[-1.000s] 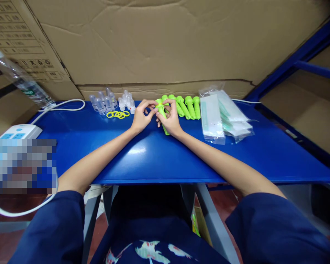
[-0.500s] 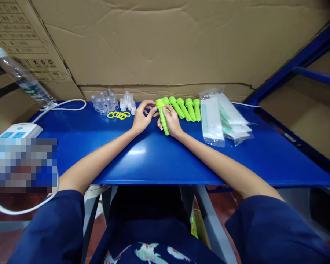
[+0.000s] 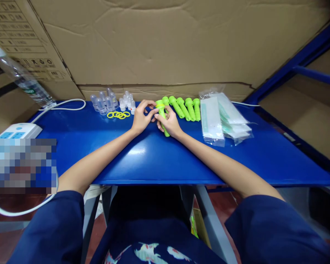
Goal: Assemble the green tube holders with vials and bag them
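A lime-green plastic flashlight body [image 3: 166, 131] stands tilted between my hands, its wide head up and its ribbed handle toward me. Around the head is a yellow ring [image 3: 160, 106]. My right hand [image 3: 171, 123] wraps the handle, the thumb lying across it near the neck. With thumb and fingers, my left hand [image 3: 143, 114] pinches at the left side of the head, by the ring; the exact contact is partly hidden. Several loose yellow rings [image 3: 122, 116] lie just left of my left hand. More green flashlight bodies [image 3: 183, 109] rest in a row on the right.
Clear domed caps [image 3: 101, 105] and small white-based clear pieces [image 3: 122, 104] stand at the table's back left. Clear bags with white and pale green contents [image 3: 211, 118] lie right. A power strip [image 3: 22, 131], white cable and water bottle [image 3: 30, 86] occupy the left. Cardboard [image 3: 159, 44] walls the back.
My right thumb has shifted left across the flashlight's handle toward my left fingertips. The handle's lower end sits slightly lower. My left hand has barely moved.
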Demonstrator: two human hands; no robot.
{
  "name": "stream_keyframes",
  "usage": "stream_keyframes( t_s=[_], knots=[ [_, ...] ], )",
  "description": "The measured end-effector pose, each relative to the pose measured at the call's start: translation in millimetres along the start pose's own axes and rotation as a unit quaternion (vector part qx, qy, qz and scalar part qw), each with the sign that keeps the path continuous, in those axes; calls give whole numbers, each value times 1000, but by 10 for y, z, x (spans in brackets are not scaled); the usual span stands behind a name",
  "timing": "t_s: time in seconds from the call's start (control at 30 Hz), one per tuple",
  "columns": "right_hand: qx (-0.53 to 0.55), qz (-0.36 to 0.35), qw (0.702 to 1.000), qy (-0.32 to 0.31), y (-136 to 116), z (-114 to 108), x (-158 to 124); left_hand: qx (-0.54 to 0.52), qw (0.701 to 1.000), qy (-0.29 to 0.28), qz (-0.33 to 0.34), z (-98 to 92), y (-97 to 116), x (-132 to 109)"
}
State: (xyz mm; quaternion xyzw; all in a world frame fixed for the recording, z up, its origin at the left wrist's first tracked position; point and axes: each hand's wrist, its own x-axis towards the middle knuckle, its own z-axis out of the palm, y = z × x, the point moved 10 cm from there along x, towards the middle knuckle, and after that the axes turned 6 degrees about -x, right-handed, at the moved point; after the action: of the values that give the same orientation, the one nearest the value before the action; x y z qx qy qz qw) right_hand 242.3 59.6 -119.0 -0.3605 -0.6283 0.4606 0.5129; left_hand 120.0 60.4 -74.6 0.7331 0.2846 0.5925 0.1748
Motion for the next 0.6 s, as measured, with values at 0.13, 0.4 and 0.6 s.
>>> stream_keyframes(
  t_s=[0.13, 0.4, 0.6],
  knots=[
    [-1, 7, 1000, -5, 35, -3, 16, -1, 1000, -2, -7, 12, -41, -5],
    [29, 2, 1000, -13, 82, -16, 54, -25, 999, 15, -28, 28, -103, -24],
    [1, 4, 1000, -28, 18, 18, 44, -14, 1000, 24, 1, 0, -35, -27]
  ],
)
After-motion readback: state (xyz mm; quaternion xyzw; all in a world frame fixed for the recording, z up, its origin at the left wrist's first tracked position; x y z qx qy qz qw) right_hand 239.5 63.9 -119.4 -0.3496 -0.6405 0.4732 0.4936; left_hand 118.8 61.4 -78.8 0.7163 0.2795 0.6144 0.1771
